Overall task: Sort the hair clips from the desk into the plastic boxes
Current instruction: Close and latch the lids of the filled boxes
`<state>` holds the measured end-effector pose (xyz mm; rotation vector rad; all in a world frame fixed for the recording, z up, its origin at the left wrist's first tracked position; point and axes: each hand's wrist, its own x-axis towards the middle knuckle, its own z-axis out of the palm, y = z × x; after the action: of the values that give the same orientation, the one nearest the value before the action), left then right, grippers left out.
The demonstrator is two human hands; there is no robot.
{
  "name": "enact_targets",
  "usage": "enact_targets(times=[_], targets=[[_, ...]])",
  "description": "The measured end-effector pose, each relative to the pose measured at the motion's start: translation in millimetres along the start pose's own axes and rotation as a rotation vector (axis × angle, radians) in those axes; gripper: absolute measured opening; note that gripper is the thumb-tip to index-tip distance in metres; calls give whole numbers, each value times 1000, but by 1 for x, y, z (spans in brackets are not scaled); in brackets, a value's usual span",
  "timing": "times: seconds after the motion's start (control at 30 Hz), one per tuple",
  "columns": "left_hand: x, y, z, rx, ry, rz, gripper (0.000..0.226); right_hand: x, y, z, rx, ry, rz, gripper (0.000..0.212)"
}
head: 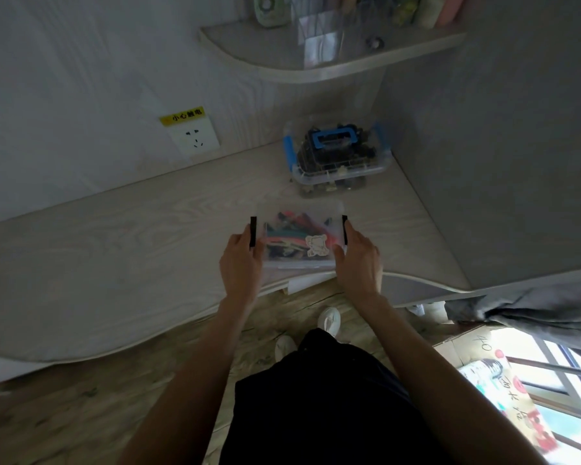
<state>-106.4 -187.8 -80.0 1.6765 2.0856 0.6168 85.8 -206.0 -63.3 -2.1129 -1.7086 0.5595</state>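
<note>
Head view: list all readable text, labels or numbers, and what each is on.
"小心触电": yellow warning label above the wall socket.
"40": handwritten on the cardboard box at lower right.
Other handwriting and red print on that box: too blurred to read.
Sticker on the clear box lid: a picture, no legible text.

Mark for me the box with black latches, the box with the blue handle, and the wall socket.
Box with black latches (292,260): head view, near part of its clear lid.
Box with blue handle (332,138): head view, on the handle.
Wall socket (195,139): head view, centre of faceplate.
</note>
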Motion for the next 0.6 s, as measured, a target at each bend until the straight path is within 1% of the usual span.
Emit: enact_targets(times=[0.13,0.2,0.23,0.3,0.37,0.43,0.47,0.5,0.53,0.6], targets=[[0,-1,1,28,-4,28,36,-3,-10,-1,-129,42,-20,51],[1,-2,-1,30,-20,41,35,-4,-10,0,-88,74,-19,48],[1,-4,0,16,-36,38,36,-5,-8,0,-8,72,3,47],[2,-3,-3,-102,-98,-19,37,-7,-4,0,309,13,115,45],[1,3,-12,-386,-195,-140,34,-7,1,-1,616,-52,227,46],[-2,10,-29,-705,-260,-238,28,-7,6,-10,707,-63,260,45],[-5,15,-39,-820,-294,-251,29,-8,8,-18,723,-48,256,43],[-5,20,-50,-893,-321,-235,31,-8,8,-27,751,-22,244,41],[-4,25,-61,-913,-331,-192,33,-8,7,-38,799,3,217,39],[1,36,-76,-885,-324,-98,37,-6,1,-61,937,31,147,35]])
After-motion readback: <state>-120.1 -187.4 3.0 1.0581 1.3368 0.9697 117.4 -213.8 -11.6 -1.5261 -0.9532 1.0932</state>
